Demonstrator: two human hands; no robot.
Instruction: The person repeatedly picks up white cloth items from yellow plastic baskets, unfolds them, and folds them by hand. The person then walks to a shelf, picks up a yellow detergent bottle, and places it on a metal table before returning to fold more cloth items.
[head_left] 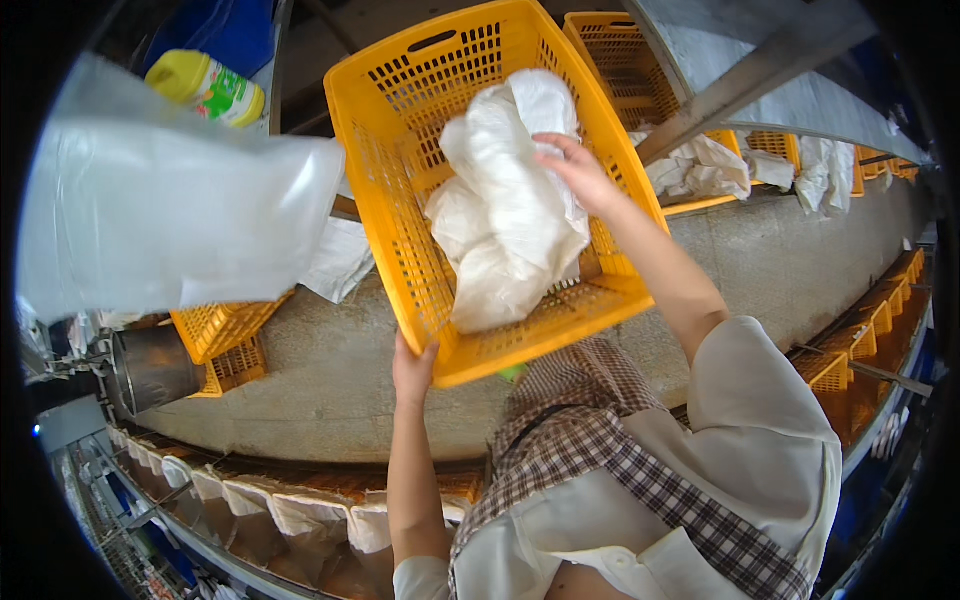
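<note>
A yellow plastic crate (452, 368) with slotted walls is tilted in front of me, its open top toward me. My left hand (413, 370) grips its near left corner, the thumb over the rim. Inside lies a crumpled white bundle (510, 230), thin and soft; I cannot tell whether it is cloth or plastic sheeting. My right hand (580, 172) reaches over the crate's right side and rests on the bundle's upper right part, fingers stretched out and apart.
Clear plastic sheeting (170, 210) hangs at the left, near a yellow bottle (205, 88). More yellow crates (622, 65) holding white material stand under a metal table (790, 90) at the right. A metal bucket (150, 370) stands at lower left; white bags (300, 505) line a rack behind me.
</note>
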